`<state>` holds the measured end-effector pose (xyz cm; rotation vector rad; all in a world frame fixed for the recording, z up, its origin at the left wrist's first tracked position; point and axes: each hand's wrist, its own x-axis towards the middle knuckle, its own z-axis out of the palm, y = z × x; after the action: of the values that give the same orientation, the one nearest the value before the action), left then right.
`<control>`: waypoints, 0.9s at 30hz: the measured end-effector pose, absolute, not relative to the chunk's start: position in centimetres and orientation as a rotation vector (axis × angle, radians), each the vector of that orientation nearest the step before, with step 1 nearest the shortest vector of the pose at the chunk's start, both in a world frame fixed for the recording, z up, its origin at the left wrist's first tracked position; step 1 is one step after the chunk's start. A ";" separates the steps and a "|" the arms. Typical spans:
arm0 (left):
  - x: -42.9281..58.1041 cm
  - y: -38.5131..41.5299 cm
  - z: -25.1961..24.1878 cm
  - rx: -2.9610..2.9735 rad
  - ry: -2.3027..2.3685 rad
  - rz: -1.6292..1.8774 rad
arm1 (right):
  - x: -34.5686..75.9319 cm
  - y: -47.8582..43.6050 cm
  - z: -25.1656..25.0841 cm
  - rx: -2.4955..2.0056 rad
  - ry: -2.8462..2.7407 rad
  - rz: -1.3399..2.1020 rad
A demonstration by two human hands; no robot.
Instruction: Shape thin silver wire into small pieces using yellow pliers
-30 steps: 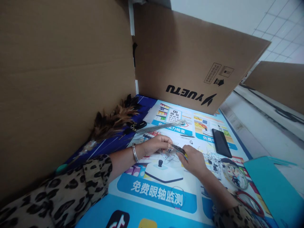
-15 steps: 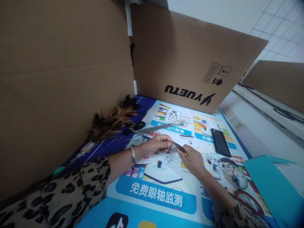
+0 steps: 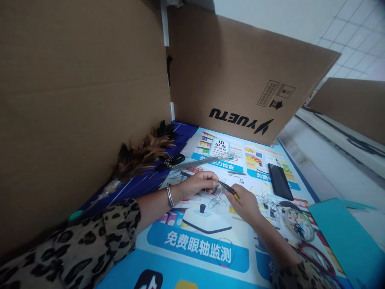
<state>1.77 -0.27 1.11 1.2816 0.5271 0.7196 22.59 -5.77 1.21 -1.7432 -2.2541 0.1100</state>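
Observation:
My left hand (image 3: 201, 184) is closed in a pinch on a thin wire (image 3: 215, 193), part of which loops below the fingers. My right hand (image 3: 245, 204) is wrapped round a pair of pliers (image 3: 230, 189) with yellow on the handle. The jaws of the pliers meet the tips of my left fingers, where they touch or nearly touch the wire; the exact contact is too small to make out. Just beyond the hands lies a bundle of straight thin wires (image 3: 198, 162), with a few short pieces (image 3: 237, 174) beside it.
Brown feathers (image 3: 144, 150) lie along the cardboard wall at the left, near a black key fob (image 3: 176, 159). At right are a black phone (image 3: 280, 181), a round clear dish (image 3: 298, 224), red-rimmed glasses (image 3: 317, 259) and a teal folder (image 3: 345, 237). A cardboard panel (image 3: 240, 72) stands behind.
Almost nothing differs. The view has shifted very slightly, and both hands keep their grip, with the plier jaws still at my left fingertips.

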 end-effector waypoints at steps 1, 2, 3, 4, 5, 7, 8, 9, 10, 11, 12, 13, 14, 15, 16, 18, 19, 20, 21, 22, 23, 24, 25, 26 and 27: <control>1.7 -0.3 1.1 1.289 0.527 0.716 | 22.6 -5.8 1.2 -1.727 -2.267 0.118; 1.7 -0.3 1.1 1.294 0.528 0.708 | 22.7 -5.7 1.2 -1.708 -2.280 0.125; 1.7 -0.3 1.1 1.295 0.535 0.699 | 22.7 -5.7 1.2 -1.689 -2.292 0.128; 1.7 -0.3 1.1 1.294 0.545 0.688 | 22.8 -5.7 1.2 -1.671 -2.302 0.129; 1.7 -0.3 1.1 1.293 0.556 0.677 | 22.8 -5.7 1.1 -1.658 -2.309 0.126; 1.7 -0.3 1.0 1.294 0.568 0.657 | 22.8 -5.7 1.0 -1.648 -2.320 0.109; 1.6 -0.3 1.0 1.296 0.568 0.653 | 22.7 -5.7 1.0 -1.652 -2.325 0.096; 1.6 -0.2 0.9 1.300 0.569 0.653 | 22.7 -5.7 1.0 -1.661 -2.330 0.079; 1.6 -0.2 0.9 1.306 0.573 0.653 | 22.6 -5.8 1.0 -1.673 -2.335 0.060; 1.6 -0.2 0.8 1.314 0.581 0.654 | 22.6 -5.8 1.1 -1.687 -2.339 0.041; 1.5 -0.1 0.7 1.323 0.592 0.654 | 22.5 -5.9 1.1 -1.702 -2.343 0.021; 1.5 -0.1 0.6 1.332 0.602 0.652 | 22.5 -6.0 1.2 -1.717 -2.346 0.000; 1.5 -0.1 0.6 1.341 0.606 0.651 | 22.4 -6.0 1.3 -1.731 -2.349 -0.021; 1.5 0.0 0.5 1.345 0.606 0.652 | 22.4 -6.0 1.3 -1.742 -2.353 -0.041; 1.5 0.0 0.5 1.347 0.602 0.654 | 22.3 -6.1 1.4 -1.751 -2.358 -0.059; 1.5 0.0 0.5 1.345 0.589 0.664 | 22.2 -6.1 1.4 -1.762 -2.364 -0.083; 1.5 0.0 0.5 1.344 0.587 0.670 | 22.2 -6.1 1.4 -1.766 -2.363 -0.090; 1.6 0.0 0.5 1.343 0.588 0.676 | 22.2 -6.1 1.4 -1.770 -2.362 -0.095; 1.6 0.0 0.5 1.342 0.592 0.682 | 22.2 -6.1 1.4 -1.773 -2.360 -0.100; 1.6 0.0 0.5 1.341 0.595 0.687 | 22.1 -6.1 1.3 -1.776 -2.357 -0.104; 1.6 0.0 0.4 1.337 0.598 0.687 | 22.1 -6.1 1.3 -1.778 -2.354 -0.106; 1.6 0.0 0.4 1.332 0.600 0.686 | 22.1 -6.2 1.3 -1.778 -2.353 -0.106; 1.6 0.0 0.4 1.327 0.598 0.684 | 22.1 -6.2 1.2 -1.778 -2.351 -0.104; 1.7 0.0 0.3 1.323 0.594 0.681 | 22.2 -6.2 1.2 -1.780 -2.348 -0.100; 1.7 0.0 0.3 1.319 0.592 0.678 | 22.2 -6.2 1.1 -1.782 -2.345 -0.094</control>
<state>1.65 0.02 0.30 1.3187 0.5925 0.6784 22.15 -6.17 1.13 -1.7819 -2.3449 -0.0941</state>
